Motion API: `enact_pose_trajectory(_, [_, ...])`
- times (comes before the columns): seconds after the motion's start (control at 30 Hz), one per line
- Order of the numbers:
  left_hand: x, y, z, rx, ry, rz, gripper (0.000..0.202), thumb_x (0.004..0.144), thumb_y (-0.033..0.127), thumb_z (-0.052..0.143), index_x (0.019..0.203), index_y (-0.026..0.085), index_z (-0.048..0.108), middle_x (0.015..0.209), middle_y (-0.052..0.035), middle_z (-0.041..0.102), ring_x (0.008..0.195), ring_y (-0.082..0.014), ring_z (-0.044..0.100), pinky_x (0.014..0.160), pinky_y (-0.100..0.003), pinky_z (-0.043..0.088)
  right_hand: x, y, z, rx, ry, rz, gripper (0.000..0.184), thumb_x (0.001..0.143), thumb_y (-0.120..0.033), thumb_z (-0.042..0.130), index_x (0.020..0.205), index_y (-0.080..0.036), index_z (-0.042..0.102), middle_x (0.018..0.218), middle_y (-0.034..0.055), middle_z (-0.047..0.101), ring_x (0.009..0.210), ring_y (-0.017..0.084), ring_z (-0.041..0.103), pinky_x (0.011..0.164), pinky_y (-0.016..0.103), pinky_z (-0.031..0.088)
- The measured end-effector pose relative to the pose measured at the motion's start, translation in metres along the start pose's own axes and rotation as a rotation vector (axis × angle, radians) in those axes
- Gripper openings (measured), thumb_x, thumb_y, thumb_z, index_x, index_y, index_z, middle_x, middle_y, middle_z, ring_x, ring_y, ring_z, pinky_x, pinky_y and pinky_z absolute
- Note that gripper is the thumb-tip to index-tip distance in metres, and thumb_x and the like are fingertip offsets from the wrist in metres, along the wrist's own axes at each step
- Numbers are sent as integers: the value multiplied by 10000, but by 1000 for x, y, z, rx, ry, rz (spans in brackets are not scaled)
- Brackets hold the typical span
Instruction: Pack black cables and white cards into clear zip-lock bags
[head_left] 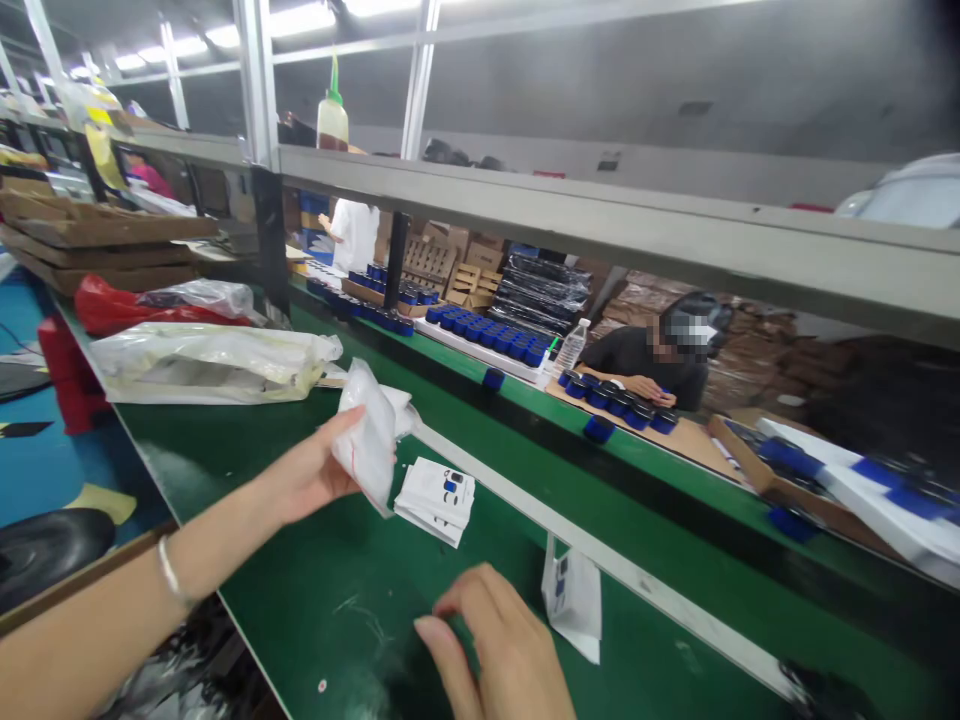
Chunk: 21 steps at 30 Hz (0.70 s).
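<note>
My left hand [311, 470] is raised over the green work surface [300, 600] and pinches a small crumpled white plastic bag [367, 435] between thumb and fingers. Just right of it lies a small stack of white leaflets [436, 497] printed with a blue item. My right hand [499, 645] sits low at the front, fingers curled and pressed together on the surface; what they hold, if anything, is hidden. Another white leaflet [574, 600] leans against the grey divider rail [600, 555] to the right of that hand.
Large plastic bags [202, 360] and a red bag [112, 305] lie at the back left beside stacked cardboard [97, 245]. Across the green conveyor [675, 500] a seated person [652, 355] handles blue round parts [615, 400]. Trays of blue parts [487, 335] line the far side. A bottle [332, 115] stands on the upper shelf.
</note>
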<state>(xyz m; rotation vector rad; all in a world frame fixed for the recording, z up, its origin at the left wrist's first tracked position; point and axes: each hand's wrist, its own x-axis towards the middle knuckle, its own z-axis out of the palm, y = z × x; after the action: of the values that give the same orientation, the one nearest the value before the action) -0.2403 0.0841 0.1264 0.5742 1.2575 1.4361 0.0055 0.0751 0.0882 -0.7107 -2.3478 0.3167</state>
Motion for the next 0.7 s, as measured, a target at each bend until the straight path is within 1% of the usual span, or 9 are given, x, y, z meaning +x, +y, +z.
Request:
enact_pose_trajectory(0.1, [-23, -33, 24, -179, -63, -76, 445, 846, 513, 507, 1087, 153, 609, 915, -82, 740, 882, -244, 684, 783, -352, 531, 8, -12, -1, 28, 133, -37, 238, 959, -390, 409, 973, -196, 546, 869, 68, 620, 762, 217, 628, 640, 301, 497])
enact_pose_trajectory(0.17, [-32, -53, 36, -277, -91, -121, 419, 851, 494, 511, 1064, 150, 621, 899, -79, 741, 839, -227, 687, 766, -340, 534, 5, -13, -1, 57, 141, -14, 182, 933, -353, 484, 1021, -201, 530, 913, 71, 619, 815, 222, 628, 665, 296, 507])
enact_pose_trajectory(0.27, [-45, -77, 47, -381, -108, -200, 389, 865, 475, 500, 974, 129, 640, 805, -82, 734, 741, -207, 685, 700, -328, 539, -8, -12, -1, 88, 97, 28, 126, 875, -255, 577, 982, -206, 534, 884, 52, 619, 795, 214, 619, 655, 284, 502])
enact_pose_trajectory(0.37, [-61, -91, 53, -440, -88, -257, 412, 849, 487, 530, 995, 116, 636, 819, -90, 730, 767, -216, 683, 723, -337, 536, -24, -9, 0, 75, 62, 9, 37, 854, -176, 553, 852, -212, 550, 770, 23, 607, 690, 192, 593, 593, 262, 466])
enact_pose_trajectory(0.47, [-84, -101, 55, -528, -82, -233, 468, 837, 491, 551, 1143, 139, 586, 965, -89, 723, 936, -231, 661, 854, -344, 497, -33, -7, -3, -26, 92, -101, 133, 869, -124, 499, 795, -207, 571, 693, 17, 575, 619, 166, 558, 532, 236, 415])
enact_pose_trajectory(0.53, [-100, -110, 54, -595, -145, -281, 559, 789, 574, 560, 1166, 163, 579, 984, -90, 716, 980, -259, 648, 825, -357, 503, -33, -5, -8, -154, 140, -205, 211, 900, -122, 457, 749, -192, 587, 649, 24, 567, 580, 163, 538, 496, 245, 381])
enact_pose_trajectory(0.6, [-112, -121, 52, -572, -204, -445, 612, 695, 658, 602, 1070, 175, 632, 895, -95, 722, 899, -284, 673, 700, -357, 530, -30, -2, -13, -258, 164, -341, 324, 930, -124, 390, 680, -175, 589, 607, 34, 569, 576, 175, 540, 509, 268, 387])
enact_pose_trajectory(0.63, [-117, -127, 51, -530, -203, -504, 578, 667, 653, 635, 994, 178, 657, 831, -91, 721, 831, -283, 685, 653, -355, 537, -30, -1, -15, -287, 169, -408, 369, 938, -118, 359, 654, -168, 588, 594, 38, 573, 584, 180, 547, 540, 282, 407])
enact_pose_trajectory(0.7, [-123, -138, 50, -469, -174, -552, 408, 661, 550, 715, 844, 187, 675, 722, -63, 704, 711, -248, 690, 610, -338, 547, -33, 4, -17, -296, 175, -501, 417, 953, -109, 319, 639, -165, 589, 583, 33, 583, 609, 179, 563, 619, 299, 439])
